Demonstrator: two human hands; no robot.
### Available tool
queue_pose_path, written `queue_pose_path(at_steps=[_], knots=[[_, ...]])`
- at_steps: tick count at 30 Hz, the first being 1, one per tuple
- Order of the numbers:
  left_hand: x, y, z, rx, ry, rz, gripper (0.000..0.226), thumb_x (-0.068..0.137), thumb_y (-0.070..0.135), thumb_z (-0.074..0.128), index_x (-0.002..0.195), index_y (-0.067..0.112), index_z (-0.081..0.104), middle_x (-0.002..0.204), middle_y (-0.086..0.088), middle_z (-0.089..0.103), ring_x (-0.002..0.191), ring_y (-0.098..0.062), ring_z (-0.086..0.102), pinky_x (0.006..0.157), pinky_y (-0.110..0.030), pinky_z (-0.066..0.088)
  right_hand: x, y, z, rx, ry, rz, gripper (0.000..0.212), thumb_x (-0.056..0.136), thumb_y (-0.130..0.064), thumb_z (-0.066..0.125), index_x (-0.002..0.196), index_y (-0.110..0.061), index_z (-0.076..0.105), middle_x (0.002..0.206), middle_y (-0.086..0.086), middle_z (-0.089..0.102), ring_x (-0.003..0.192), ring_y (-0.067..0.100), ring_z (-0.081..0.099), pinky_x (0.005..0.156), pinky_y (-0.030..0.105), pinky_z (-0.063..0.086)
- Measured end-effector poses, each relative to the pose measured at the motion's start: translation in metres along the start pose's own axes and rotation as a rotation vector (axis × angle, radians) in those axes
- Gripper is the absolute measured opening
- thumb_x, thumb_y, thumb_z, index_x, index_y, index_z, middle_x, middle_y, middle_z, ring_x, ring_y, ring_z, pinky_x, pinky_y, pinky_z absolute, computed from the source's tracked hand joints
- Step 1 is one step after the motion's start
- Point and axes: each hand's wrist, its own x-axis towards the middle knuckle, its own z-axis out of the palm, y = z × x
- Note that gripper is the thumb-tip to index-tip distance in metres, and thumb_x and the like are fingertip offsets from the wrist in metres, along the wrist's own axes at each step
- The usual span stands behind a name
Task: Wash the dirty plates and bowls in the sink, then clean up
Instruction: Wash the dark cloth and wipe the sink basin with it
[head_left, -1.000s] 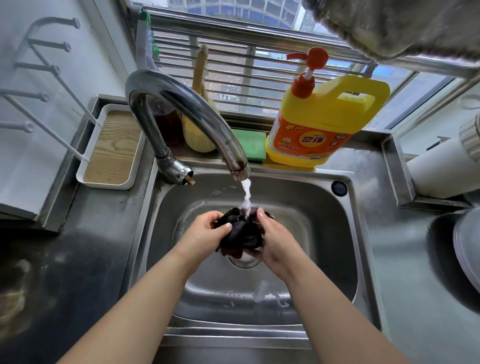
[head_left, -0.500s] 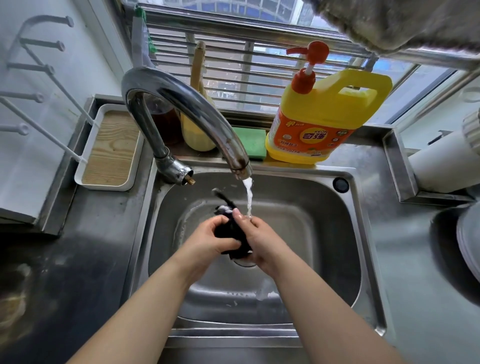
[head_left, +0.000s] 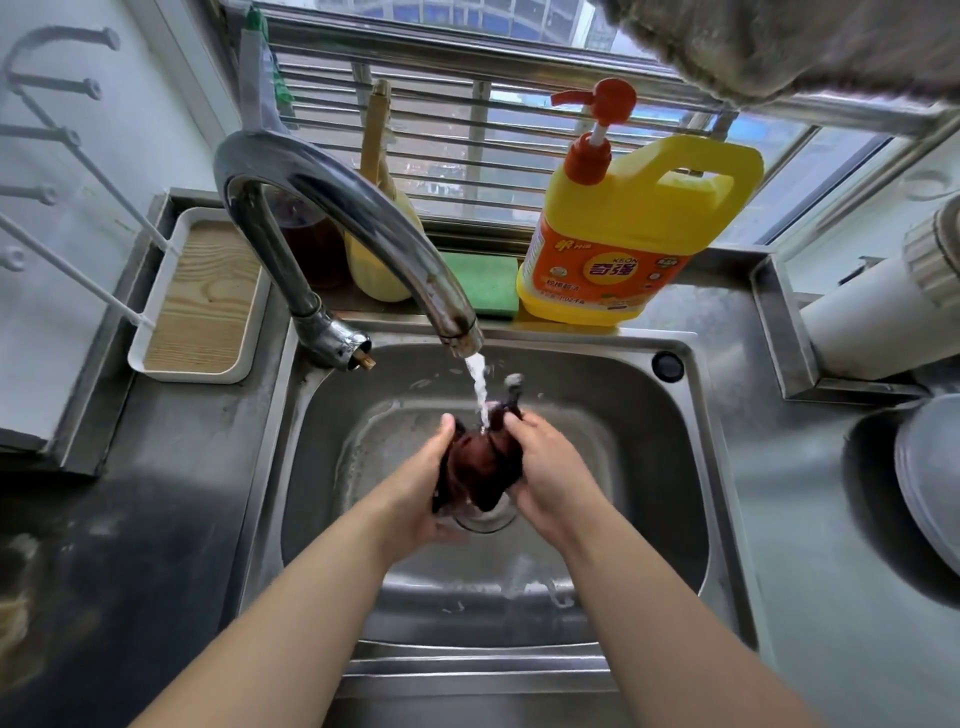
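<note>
Right now both hands are in the sink (head_left: 691, 467), over the drain (head_left: 488, 517). Left hand (head_left: 415, 499) and right hand (head_left: 553, 480) each have fingers curled around a dark wet cloth (head_left: 480, 467), one per side, so each grip is clamped on it. Water stream (head_left: 478, 389) from the tap (head_left: 332, 208) lands on the cloth's top, between the thumbs. A twisted end of cloth sticks up just past the right fingertips (blurred there).

Edges: the basin walls stand well apart from both hands all round, with more bare steel toward the near wall and the right wall than toward the tap. Overflow hole (head_left: 667, 365) sits in the far right corner of the basin. The tap spout arches over the far left part of the basin, its mouth just above and beyond the cloth.

On the ledge behind the sink: yellow soap jug (head_left: 623, 234) with a red pump, a green sponge (head_left: 480, 283) just left of it, a yellow brush (head_left: 376, 249) behind the spout. On the left tabletop (head_left: 171, 493), a white tray (head_left: 202, 301) with a wood insert, near the sink rim. On the right edge, stacked plates (head_left: 930, 493) on the tabletop, partly cut off by the frame. No dishes visible in the basin.
</note>
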Motion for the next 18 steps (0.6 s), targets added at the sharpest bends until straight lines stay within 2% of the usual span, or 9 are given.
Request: queue_pose_path(at_steps=[2, 5, 8, 9, 11, 13, 15, 18], knots=[[0.008, -0.002, 0.01, -0.077, -0.002, 0.018, 0.065, 0.091, 0.069, 0.03, 0.108, 0.02, 0.07, 0.099, -0.006, 0.073, 0.083, -0.02, 0.064, 0.067, -0.033, 0.052, -0.001, 0.004, 0.004, -0.242, 0.051, -0.123, 0.016, 0.097, -0.021, 0.054, 0.098, -0.008, 0.063, 0.095, 0.014, 0.068, 0.091, 0.023, 0.065, 0.09, 0.04, 0.053], [0.013, 0.008, 0.017, -0.281, 0.023, 0.02, 0.057, 0.092, 0.063, 0.037, 0.096, 0.017, 0.07, 0.084, -0.005, 0.07, 0.075, -0.018, 0.062, 0.065, -0.03, 0.045, -0.004, 0.011, 0.003, -0.48, 0.165, -0.282, 0.032, 0.09, -0.037, 0.062, 0.085, -0.006, 0.06, 0.086, 0.015, 0.067, 0.083, 0.027, 0.065, 0.081, 0.049, 0.053], [0.008, 0.016, 0.02, -0.369, -0.078, -0.034, 0.061, 0.091, 0.06, 0.041, 0.062, 0.015, 0.071, 0.066, -0.004, 0.067, 0.059, -0.018, 0.065, 0.061, -0.03, 0.047, -0.019, 0.021, 0.013, -0.624, 0.143, -0.405, 0.036, 0.082, -0.048, 0.06, 0.072, -0.014, 0.059, 0.07, 0.003, 0.064, 0.07, 0.017, 0.06, 0.07, 0.039, 0.05], [0.008, 0.014, 0.022, -0.413, -0.107, -0.014, 0.065, 0.093, 0.056, 0.039, 0.052, 0.014, 0.067, 0.059, -0.002, 0.063, 0.053, -0.015, 0.063, 0.059, -0.027, 0.046, -0.024, 0.023, 0.018, -0.649, 0.121, -0.444, 0.035, 0.079, -0.05, 0.058, 0.067, -0.017, 0.058, 0.064, -0.004, 0.06, 0.065, 0.012, 0.056, 0.067, 0.034, 0.047], [0.01, 0.007, 0.029, -0.515, -0.105, 0.071, 0.07, 0.096, 0.048, 0.035, 0.041, 0.014, 0.061, 0.05, 0.003, 0.055, 0.045, -0.008, 0.057, 0.055, -0.021, 0.044, -0.025, 0.025, 0.026, -0.668, 0.102, -0.499, 0.044, 0.08, -0.052, 0.056, 0.057, -0.015, 0.051, 0.051, -0.004, 0.049, 0.054, 0.007, 0.046, 0.059, 0.031, 0.041], [0.008, 0.002, 0.038, -0.671, -0.039, 0.156, 0.058, 0.088, 0.044, 0.044, 0.04, 0.014, 0.057, 0.045, 0.004, 0.05, 0.041, -0.005, 0.054, 0.053, -0.018, 0.044, -0.02, 0.024, 0.029, -0.702, 0.108, -0.523, 0.055, 0.082, -0.058, 0.05, 0.05, -0.014, 0.042, 0.045, -0.001, 0.043, 0.048, 0.01, 0.041, 0.056, 0.033, 0.038], [0.007, 0.003, 0.042, -0.733, 0.02, 0.208, 0.035, 0.074, 0.042, 0.056, 0.053, 0.015, 0.055, 0.044, 0.003, 0.049, 0.041, -0.006, 0.053, 0.047, -0.017, 0.044, -0.015, 0.02, 0.031, -0.782, 0.13, -0.521, 0.056, 0.086, -0.06, 0.041, 0.051, -0.016, 0.042, 0.046, -0.002, 0.046, 0.05, 0.014, 0.047, 0.056, 0.034, 0.038], [0.015, 0.004, 0.034, -0.564, 0.108, 0.148, 0.031, 0.091, 0.025, 0.059, 0.063, 0.012, 0.056, 0.055, -0.005, 0.055, 0.044, -0.013, 0.056, 0.045, -0.02, 0.046, 0.001, 0.014, 0.029, -0.864, 0.231, -0.479, 0.042, 0.098, -0.041, 0.043, 0.071, -0.012, 0.058, 0.073, 0.013, 0.065, 0.074, 0.031, 0.061, 0.062, 0.033, 0.04]])
